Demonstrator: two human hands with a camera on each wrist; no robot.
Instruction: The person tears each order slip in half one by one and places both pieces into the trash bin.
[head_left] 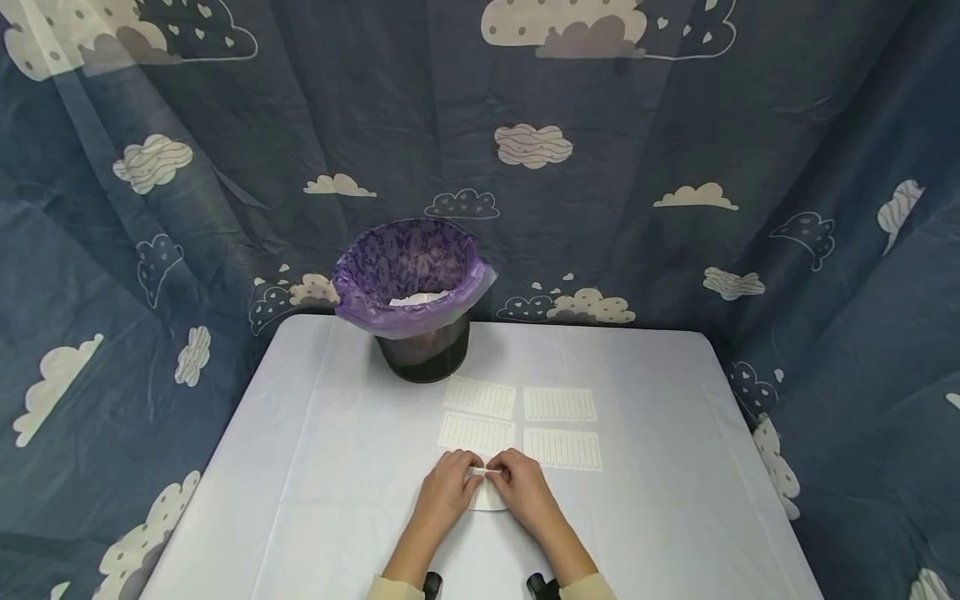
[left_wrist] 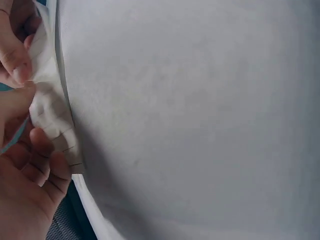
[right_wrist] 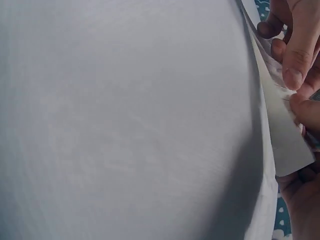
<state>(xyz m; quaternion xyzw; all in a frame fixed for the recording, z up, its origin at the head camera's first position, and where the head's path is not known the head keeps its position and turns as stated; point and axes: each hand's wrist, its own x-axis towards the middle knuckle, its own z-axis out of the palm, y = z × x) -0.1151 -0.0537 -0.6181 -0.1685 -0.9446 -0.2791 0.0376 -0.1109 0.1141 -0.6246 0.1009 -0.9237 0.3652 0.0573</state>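
Both hands meet over the near part of the table. A white paper sheet with thin ruled lines [head_left: 487,498] is pinched between the thumb and fingers of my left hand [head_left: 446,490] and those of my right hand [head_left: 524,492]. The thumbs nearly touch at the sheet's upper edge. In the left wrist view the sheet [left_wrist: 56,117] looks bent, its lines showing along one edge. From the right wrist the plain underside of the sheet [right_wrist: 286,145] is visible. Several similar ruled sheets [head_left: 561,448] lie flat in two rows just beyond the hands.
A dark bin [head_left: 423,354] lined with a purple bag [head_left: 420,321] stands at the back left, with white scraps [head_left: 418,298] inside. A white cloth [head_left: 652,500] covers the table. Dark blue cloud-patterned curtains [head_left: 615,208] enclose the back and sides.
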